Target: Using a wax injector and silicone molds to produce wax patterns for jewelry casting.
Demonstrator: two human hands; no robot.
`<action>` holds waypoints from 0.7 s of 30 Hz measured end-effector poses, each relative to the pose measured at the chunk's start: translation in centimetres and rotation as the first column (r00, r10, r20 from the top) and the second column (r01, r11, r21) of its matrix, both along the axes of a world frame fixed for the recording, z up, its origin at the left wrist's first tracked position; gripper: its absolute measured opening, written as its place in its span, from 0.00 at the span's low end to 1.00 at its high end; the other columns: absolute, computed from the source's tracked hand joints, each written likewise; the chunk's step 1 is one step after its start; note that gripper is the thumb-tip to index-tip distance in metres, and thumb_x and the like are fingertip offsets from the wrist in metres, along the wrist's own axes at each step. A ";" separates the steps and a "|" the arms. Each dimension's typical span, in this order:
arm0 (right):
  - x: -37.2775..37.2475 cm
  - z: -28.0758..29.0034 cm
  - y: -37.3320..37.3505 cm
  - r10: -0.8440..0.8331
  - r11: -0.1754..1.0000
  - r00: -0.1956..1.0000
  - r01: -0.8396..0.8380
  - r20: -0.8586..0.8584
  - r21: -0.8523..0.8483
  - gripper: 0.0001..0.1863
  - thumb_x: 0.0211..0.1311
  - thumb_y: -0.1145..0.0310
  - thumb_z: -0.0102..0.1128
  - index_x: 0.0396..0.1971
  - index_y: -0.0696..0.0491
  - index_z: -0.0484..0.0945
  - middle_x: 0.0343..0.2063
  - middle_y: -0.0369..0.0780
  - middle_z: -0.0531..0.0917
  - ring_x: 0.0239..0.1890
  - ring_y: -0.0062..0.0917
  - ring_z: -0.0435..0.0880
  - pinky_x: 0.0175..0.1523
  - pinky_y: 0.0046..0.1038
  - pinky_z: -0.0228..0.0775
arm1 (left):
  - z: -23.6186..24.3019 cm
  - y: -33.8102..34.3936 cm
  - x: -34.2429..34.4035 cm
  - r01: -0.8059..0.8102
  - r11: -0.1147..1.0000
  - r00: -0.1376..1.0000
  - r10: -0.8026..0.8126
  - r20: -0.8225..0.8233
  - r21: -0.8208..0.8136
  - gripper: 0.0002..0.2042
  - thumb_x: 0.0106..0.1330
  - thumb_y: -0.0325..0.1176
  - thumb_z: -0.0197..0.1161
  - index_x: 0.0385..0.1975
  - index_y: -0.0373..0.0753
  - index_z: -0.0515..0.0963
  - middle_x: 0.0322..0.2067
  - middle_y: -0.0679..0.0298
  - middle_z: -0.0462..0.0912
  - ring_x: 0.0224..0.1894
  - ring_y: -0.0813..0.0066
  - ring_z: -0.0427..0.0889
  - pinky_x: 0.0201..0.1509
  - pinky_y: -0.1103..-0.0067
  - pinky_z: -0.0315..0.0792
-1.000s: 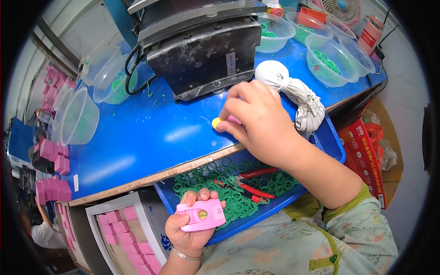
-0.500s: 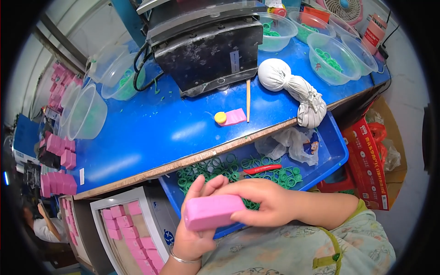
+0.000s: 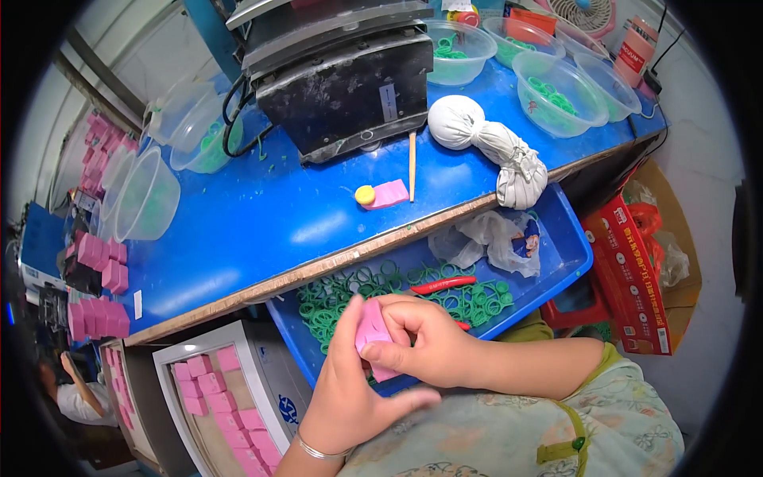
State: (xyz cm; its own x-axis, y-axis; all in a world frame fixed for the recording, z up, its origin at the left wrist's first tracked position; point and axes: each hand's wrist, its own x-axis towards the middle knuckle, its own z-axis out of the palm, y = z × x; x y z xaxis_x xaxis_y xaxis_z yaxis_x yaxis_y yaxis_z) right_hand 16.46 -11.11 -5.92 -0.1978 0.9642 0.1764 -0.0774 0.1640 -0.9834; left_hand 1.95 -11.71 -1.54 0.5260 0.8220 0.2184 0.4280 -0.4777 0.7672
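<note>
A pink, rubbery-looking block [image 3: 370,324] with a slit in its face stands tilted between my hands. My right hand [image 3: 429,337] grips it, thumb on the near face and fingers curled at its right side. The fingers of my left hand [image 3: 343,396] lie stretched along the block's left side, thumb held apart and slightly blurred. Below the hands is a blue tray [image 3: 568,258] holding many green rings [image 3: 322,314]. Red-handled pliers or cutters [image 3: 442,285] lie on the rings, partly hidden by my right hand.
On the blue table [image 3: 262,246] stand a black machine [image 3: 342,103], a tied white cloth bundle [image 3: 485,139], a thin stick [image 3: 412,168], a pink piece [image 3: 388,194] with a yellow disc [image 3: 365,195], and clear bowls [image 3: 560,111]. Pink blocks [image 3: 214,383] fill a white-framed case.
The pink block has turned from lying lengthwise to standing tilted, and its slit face shows. My left thumb has swung away from it. The view has shifted slightly.
</note>
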 end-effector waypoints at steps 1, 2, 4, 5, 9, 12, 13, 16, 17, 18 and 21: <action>0.0 0.0 -0.1 0.003 1.000 1.000 -0.003 -0.002 -0.003 0.26 0.53 0.58 0.64 0.12 0.52 0.56 0.22 0.38 0.67 0.24 0.22 0.64 0.29 0.27 0.59 | 0.3 -0.2 0.0 0.041 0.982 0.983 -0.007 0.181 -0.186 0.55 0.37 0.35 0.77 0.61 0.27 0.42 0.47 0.47 0.69 0.47 0.58 0.75 0.48 0.69 0.70; 0.0 0.2 -0.2 0.010 0.999 1.000 -0.011 0.030 0.043 0.24 0.55 0.58 0.61 0.13 0.53 0.58 0.23 0.40 0.68 0.25 0.25 0.65 0.31 0.29 0.60 | 0.4 -0.2 -0.5 0.081 0.974 0.987 -0.048 0.152 -0.214 0.58 0.39 0.36 0.75 0.62 0.28 0.33 0.45 0.47 0.70 0.46 0.62 0.75 0.48 0.70 0.69; -0.1 0.2 -0.2 0.013 0.996 0.998 -0.018 0.063 0.089 0.22 0.58 0.58 0.58 0.15 0.55 0.60 0.24 0.41 0.69 0.26 0.28 0.66 0.32 0.31 0.60 | -0.4 0.1 -0.8 0.090 0.980 0.984 -0.060 0.171 -0.180 0.55 0.42 0.34 0.71 0.62 0.27 0.33 0.45 0.48 0.70 0.44 0.63 0.75 0.48 0.71 0.69; -0.3 0.2 -0.2 -0.028 0.988 0.998 0.020 0.049 0.150 0.20 0.60 0.58 0.53 0.17 0.56 0.63 0.26 0.44 0.70 0.29 0.32 0.68 0.35 0.31 0.61 | -0.7 0.2 -0.9 0.100 0.984 0.979 -0.072 0.188 -0.145 0.51 0.45 0.32 0.68 0.62 0.27 0.34 0.44 0.48 0.71 0.42 0.64 0.75 0.47 0.73 0.69; -0.8 0.4 -0.7 -0.122 0.973 0.992 0.115 0.022 0.198 0.18 0.64 0.58 0.42 0.25 0.58 0.70 0.34 0.49 0.72 0.37 0.40 0.71 0.41 0.35 0.62 | -1.1 0.0 -0.7 0.050 0.981 0.971 -0.004 0.240 -0.187 0.45 0.47 0.29 0.59 0.62 0.27 0.35 0.41 0.49 0.72 0.40 0.66 0.75 0.46 0.74 0.68; -1.0 -0.2 -1.3 -0.181 0.951 0.980 0.152 0.085 0.267 0.18 0.64 0.59 0.40 0.27 0.59 0.71 0.40 0.52 0.71 0.40 0.42 0.71 0.45 0.37 0.61 | -0.9 -0.2 -0.2 -0.041 0.980 0.970 0.085 0.226 -0.192 0.41 0.47 0.25 0.54 0.62 0.27 0.39 0.37 0.51 0.75 0.38 0.67 0.77 0.45 0.76 0.69; -1.0 -0.5 -1.4 -0.183 0.951 0.980 0.154 0.085 0.266 0.18 0.64 0.59 0.40 0.27 0.59 0.71 0.40 0.52 0.71 0.40 0.42 0.71 0.45 0.37 0.61 | -0.6 -0.2 0.0 -0.091 0.968 0.966 0.143 0.215 -0.234 0.40 0.47 0.23 0.54 0.61 0.28 0.41 0.35 0.52 0.76 0.35 0.69 0.77 0.43 0.77 0.70; -0.9 -0.7 -1.7 -0.217 0.922 0.967 0.157 0.134 0.354 0.17 0.64 0.59 0.40 0.29 0.58 0.71 0.45 0.53 0.69 0.41 0.43 0.71 0.46 0.40 0.59 | -0.6 -0.2 0.1 -0.142 0.955 0.960 0.197 0.197 -0.261 0.38 0.47 0.21 0.53 0.61 0.29 0.44 0.32 0.54 0.77 0.32 0.71 0.78 0.39 0.79 0.72; -0.6 -0.4 -1.7 -0.220 0.912 0.957 0.133 0.190 0.387 0.18 0.64 0.59 0.40 0.30 0.58 0.71 0.46 0.53 0.69 0.41 0.42 0.71 0.46 0.39 0.58 | -0.6 -0.2 0.0 -0.143 0.959 0.962 0.193 0.193 -0.246 0.37 0.47 0.20 0.52 0.61 0.29 0.45 0.31 0.54 0.78 0.31 0.71 0.79 0.38 0.80 0.72; -0.4 -0.2 -1.7 -0.227 0.902 0.942 0.109 0.245 0.418 0.18 0.64 0.58 0.40 0.30 0.58 0.71 0.47 0.53 0.69 0.41 0.42 0.71 0.47 0.38 0.57 | -0.6 0.0 -0.1 -0.142 0.959 0.962 0.192 0.193 -0.247 0.37 0.47 0.20 0.52 0.61 0.29 0.45 0.31 0.54 0.78 0.31 0.71 0.79 0.38 0.80 0.72; 0.3 0.1 -1.7 -0.148 0.937 0.943 0.037 0.299 0.347 0.25 0.66 0.56 0.30 0.28 0.60 0.74 0.49 0.56 0.68 0.49 0.41 0.69 0.51 0.35 0.55 | -0.5 0.1 -0.3 -0.114 0.976 0.980 0.141 0.142 -0.186 0.36 0.47 0.20 0.53 0.60 0.30 0.47 0.32 0.54 0.78 0.32 0.72 0.79 0.38 0.80 0.72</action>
State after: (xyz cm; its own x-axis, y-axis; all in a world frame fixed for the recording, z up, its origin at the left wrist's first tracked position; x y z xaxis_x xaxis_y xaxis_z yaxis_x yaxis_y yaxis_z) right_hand 16.72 -12.86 -5.81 -0.2095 0.8770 0.4324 0.2587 0.4762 -0.8404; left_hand 1.67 -11.60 -2.02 0.3857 0.9129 0.1339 0.3473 -0.2781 0.8956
